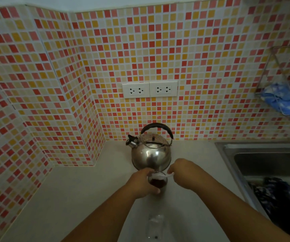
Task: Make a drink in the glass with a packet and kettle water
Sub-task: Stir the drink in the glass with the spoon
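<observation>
Steel shows in one kettle (151, 151) standing on the counter (81, 193) by the tiled wall, under two sockets (149, 89). One glass (157, 181) of dark drink sits just in front of the kettle. Nearer the camera lies one clear thing, perhaps the empty packet (155, 226); the dim light blurs it. One sink (266, 161) is on the right. The left hand (143, 185) curls around the glass. The right hand (184, 173) pinches one white spoon (165, 175) whose bowl dips into the glass.
</observation>
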